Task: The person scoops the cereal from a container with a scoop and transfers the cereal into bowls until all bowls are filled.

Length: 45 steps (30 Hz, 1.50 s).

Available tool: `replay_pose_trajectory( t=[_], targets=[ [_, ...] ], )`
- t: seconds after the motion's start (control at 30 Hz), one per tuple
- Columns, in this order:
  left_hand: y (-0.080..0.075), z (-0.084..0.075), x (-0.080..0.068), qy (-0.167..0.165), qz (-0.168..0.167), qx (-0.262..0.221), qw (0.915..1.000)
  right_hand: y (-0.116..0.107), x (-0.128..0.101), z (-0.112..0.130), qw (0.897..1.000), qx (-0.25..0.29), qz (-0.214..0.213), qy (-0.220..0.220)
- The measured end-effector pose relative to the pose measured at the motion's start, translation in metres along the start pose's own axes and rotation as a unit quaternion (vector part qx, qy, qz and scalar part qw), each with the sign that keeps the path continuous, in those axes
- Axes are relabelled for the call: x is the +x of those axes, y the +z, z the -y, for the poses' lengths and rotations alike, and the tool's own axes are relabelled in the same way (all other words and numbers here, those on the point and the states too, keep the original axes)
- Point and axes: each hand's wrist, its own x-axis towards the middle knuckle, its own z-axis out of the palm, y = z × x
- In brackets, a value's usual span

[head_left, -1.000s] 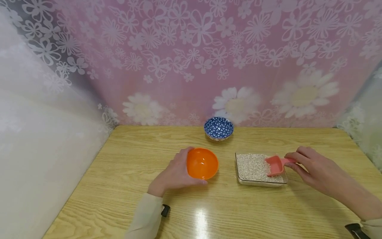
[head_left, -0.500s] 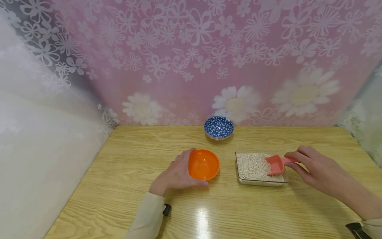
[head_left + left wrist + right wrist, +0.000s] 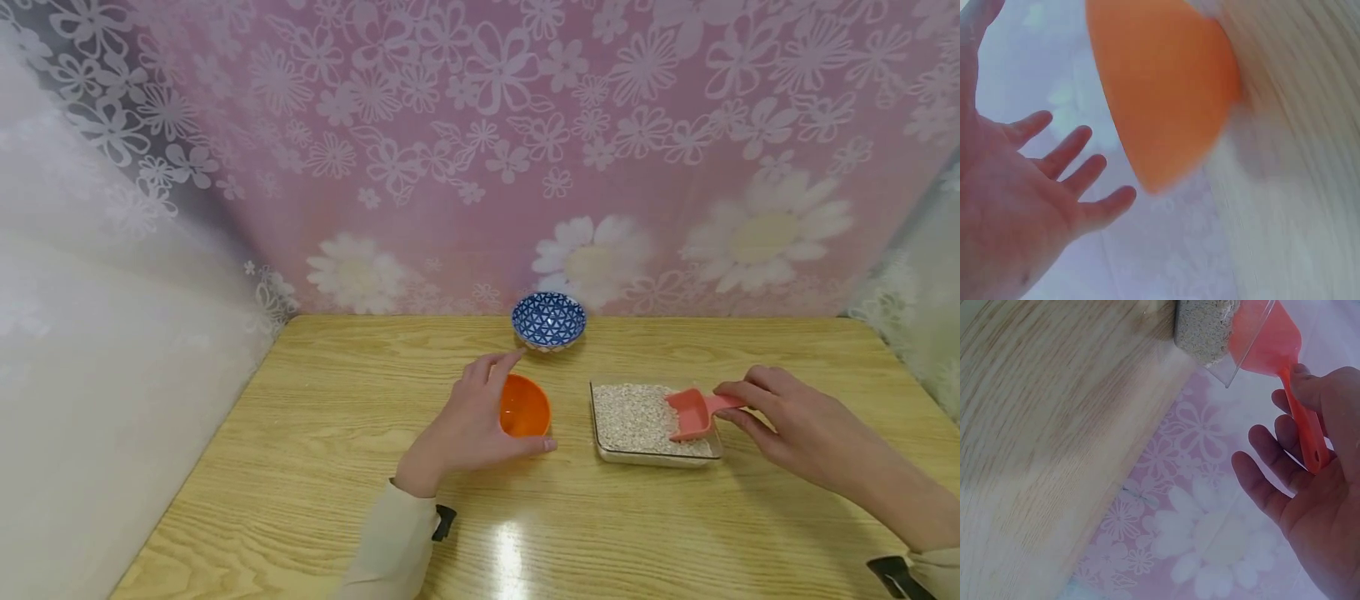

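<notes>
An orange bowl (image 3: 528, 408) stands on the table, its left part hidden behind my left hand (image 3: 472, 417) in the head view. The left wrist view has that hand's fingers spread, with a gap between them and the orange bowl (image 3: 1163, 94). My right hand (image 3: 795, 421) pinches the handle of a pink scoop (image 3: 692, 415) between thumb and fingers. The scoop's head lies in the oats (image 3: 633, 417), at the right side of a clear rectangular container (image 3: 637, 459). In the right wrist view, the scoop (image 3: 1305, 428) runs from the container into my right hand (image 3: 1322, 494).
Behind the orange bowl, near the table's back edge, sits a blue and white patterned bowl (image 3: 549, 320). A pink flowered cloth (image 3: 450, 167) hangs behind the wooden table (image 3: 300, 467). Pale cloth (image 3: 112, 333) hangs at the left side.
My left hand has let go of the orange bowl's side and moved to the right, over part of it. The bowl, the right hand and the scoop stay about where they were.
</notes>
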Motion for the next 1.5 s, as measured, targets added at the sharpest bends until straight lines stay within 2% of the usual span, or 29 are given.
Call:
replay_pose_trajectory(
  t=[0.13,0.27,0.4,0.67,0.97,1.1,1.3,1.5],
  targets=[
    [0.011,-0.017,0.007,0.016,0.015,-0.005,0.9997,0.0,0.0,0.0,1.0,0.002,-0.002,0.001],
    [0.025,-0.034,0.013,0.017,0.034,-0.01,0.9992,-0.001,0.0,0.0,1.0,0.006,-0.004,0.008],
    [0.038,-0.05,0.02,0.017,0.036,-0.035,0.9986,-0.002,-0.003,-0.001,1.0,0.02,-0.012,0.013],
    [0.065,-0.071,0.034,-0.022,0.035,-0.11,0.9931,0.0,-0.009,-0.007,0.996,0.075,-0.021,0.04],
    [0.088,-0.075,0.045,-0.087,0.056,-0.115,0.988,0.006,-0.013,-0.008,0.993,0.091,-0.041,0.068],
    [0.092,-0.07,0.05,-0.113,0.067,-0.109,0.9852,0.005,-0.013,-0.009,0.995,0.069,-0.013,0.076],
    [0.095,-0.064,0.052,-0.124,0.088,-0.132,0.9794,0.002,-0.007,-0.01,0.996,0.038,0.042,0.065],
    [0.095,-0.065,0.052,-0.127,0.096,-0.141,0.9771,0.007,-0.006,-0.006,0.996,0.064,0.039,0.048]
  ],
)
